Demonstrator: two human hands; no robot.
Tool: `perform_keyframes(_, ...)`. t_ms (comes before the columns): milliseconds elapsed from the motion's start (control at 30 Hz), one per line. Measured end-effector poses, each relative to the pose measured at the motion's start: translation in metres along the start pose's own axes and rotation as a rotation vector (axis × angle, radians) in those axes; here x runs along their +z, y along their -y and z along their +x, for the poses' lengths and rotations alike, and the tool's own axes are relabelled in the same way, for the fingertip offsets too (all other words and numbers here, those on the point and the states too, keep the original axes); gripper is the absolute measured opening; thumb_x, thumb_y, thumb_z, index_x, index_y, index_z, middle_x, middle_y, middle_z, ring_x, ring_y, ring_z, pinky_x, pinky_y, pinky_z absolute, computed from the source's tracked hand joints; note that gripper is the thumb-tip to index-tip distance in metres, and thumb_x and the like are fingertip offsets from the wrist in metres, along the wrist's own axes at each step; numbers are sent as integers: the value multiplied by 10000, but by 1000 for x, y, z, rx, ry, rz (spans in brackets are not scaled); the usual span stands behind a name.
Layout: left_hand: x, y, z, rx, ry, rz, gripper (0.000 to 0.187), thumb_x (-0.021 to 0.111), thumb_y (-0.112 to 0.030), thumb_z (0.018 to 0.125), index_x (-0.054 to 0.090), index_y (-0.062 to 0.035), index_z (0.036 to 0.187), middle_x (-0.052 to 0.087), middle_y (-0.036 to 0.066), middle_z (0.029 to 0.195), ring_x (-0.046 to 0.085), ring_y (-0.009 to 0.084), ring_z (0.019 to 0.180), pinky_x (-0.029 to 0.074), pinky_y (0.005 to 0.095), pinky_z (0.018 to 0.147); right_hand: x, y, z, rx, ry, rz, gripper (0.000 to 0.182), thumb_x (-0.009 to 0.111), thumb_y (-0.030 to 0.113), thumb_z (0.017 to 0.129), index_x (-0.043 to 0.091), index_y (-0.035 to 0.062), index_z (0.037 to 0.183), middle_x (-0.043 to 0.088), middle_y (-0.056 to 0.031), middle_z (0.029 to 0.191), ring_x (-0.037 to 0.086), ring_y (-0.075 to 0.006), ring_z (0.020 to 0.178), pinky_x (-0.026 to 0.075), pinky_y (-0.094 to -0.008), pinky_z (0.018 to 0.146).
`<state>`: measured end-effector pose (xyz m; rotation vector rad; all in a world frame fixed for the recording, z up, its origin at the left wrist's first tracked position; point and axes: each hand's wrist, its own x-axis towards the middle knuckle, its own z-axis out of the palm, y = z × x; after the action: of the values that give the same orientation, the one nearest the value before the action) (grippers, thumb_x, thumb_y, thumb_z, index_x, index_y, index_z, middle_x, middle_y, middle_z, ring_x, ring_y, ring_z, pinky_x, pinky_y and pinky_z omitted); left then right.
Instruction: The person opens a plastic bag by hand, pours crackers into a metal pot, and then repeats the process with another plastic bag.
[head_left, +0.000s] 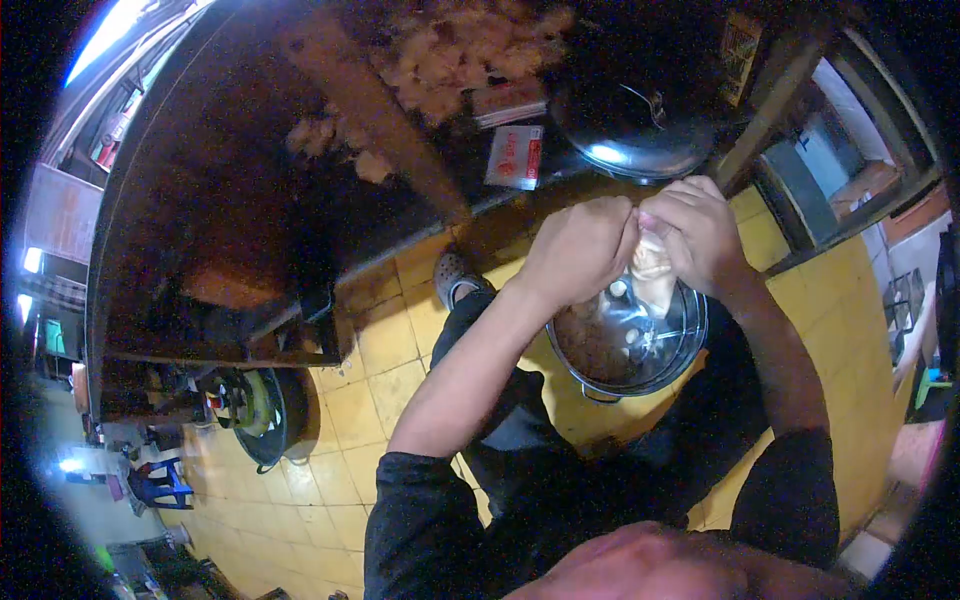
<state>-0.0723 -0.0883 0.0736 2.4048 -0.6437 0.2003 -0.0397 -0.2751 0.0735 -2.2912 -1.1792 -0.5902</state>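
Observation:
My left hand (pixel 585 245) and my right hand (pixel 700 232) meet above a round metal pot (pixel 592 383), their fingers closed on a pale, creamy, limp thing (pixel 652 268) whose exact kind I cannot make out. It hangs down from between the fingers over the pot's opening. Inside the pot, several small pale pieces (pixel 618 288) show against a shiny, brownish interior. The pot sits low between my knees, with a loop handle on its near side. The fingertips are partly hidden behind the knuckles.
A dark wooden bench (pixel 400 245) lies ahead, bearing a dark domed lid (pixel 635 120), a red-and-white box (pixel 515 157) and brownish clumps (pixel 470 50). A greenish gas cylinder (pixel 262 405) stands in a dark basin at left. A blue stool (pixel 170 487) is farther left on yellow tiles (pixel 385 340).

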Motion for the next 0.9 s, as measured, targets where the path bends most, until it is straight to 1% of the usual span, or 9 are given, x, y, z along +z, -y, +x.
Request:
perform_keyframes(200,3,-2,7,122,-233,-3,202,512,-207,918,547,-13,873,545,202,780,562,417,732,472,464,646,0,-4,2,299,-69,449,170,603,182,878,634,16,859,654,-109,821,624,-228,779,471,-338,732)
perform_keyframes(267,1,7,10,186,-162,-294,161,581,-186,903,565,-25,898,554,94,745,580,250,703,458,342,637,-6,0,2,344,-46,646,155,639,154,866,633,0,881,655,-77,820,612,-156,779,478,-298,728)
perform_keyframes(300,0,9,9,185,-163,-294,161,581,-186,903,565,-25,898,554,94,745,580,250,703,458,342,637,-6,2,2,343,-44,647,155,639,154,866,633,0,881,655,-77,820,612,-156,779,478,-298,728)
perform_keyframes(367,0,14,7,9,31,-622,144,639,-178,886,584,-48,914,542,-14,781,504,84,738,413,247,668,-4,7,4,349,-142,699,119,633,118,874,630,-1,865,655,-48,821,602,-112,780,483,-278,720)
perform_keyframes(467,12,15,7,-57,60,-911,134,665,-178,877,589,-71,906,526,-61,820,448,32,775,400,221,671,5,9,5,511,-194,854,73,621,74,875,633,2,882,658,-35,836,606,-103,807,492,-288,737)
perform_keyframes(600,13,14,7,-47,29,-785,149,666,-177,874,583,-57,908,540,-38,808,456,53,761,401,220,666,-3,19,7,633,-133,897,58,632,47,849,648,1,881,673,-64,844,636,-135,812,500,-308,745)
perform_keyframes(667,14,17,8,30,-66,-585,159,669,-162,858,579,-44,916,534,0,788,467,82,743,403,239,651,2,12,4,237,-260,427,98,665,61,812,670,0,889,684,-102,859,662,-191,824,508,-331,757)
perform_keyframes(767,11,16,9,46,-148,-414,166,664,-141,839,574,-27,919,521,48,776,494,128,729,408,268,642,0,12,7,81,-294,170,124,665,58,791,683,-2,898,684,-134,878,666,-241,837,508,-342,777)
perform_keyframes(900,11,13,12,131,-235,-337,160,671,-107,810,574,-17,899,515,66,777,505,156,716,408,288,616,-1,6,6,91,-225,218,104,642,51,828,686,-3,906,688,-116,904,659,-192,862,505,-305,790)
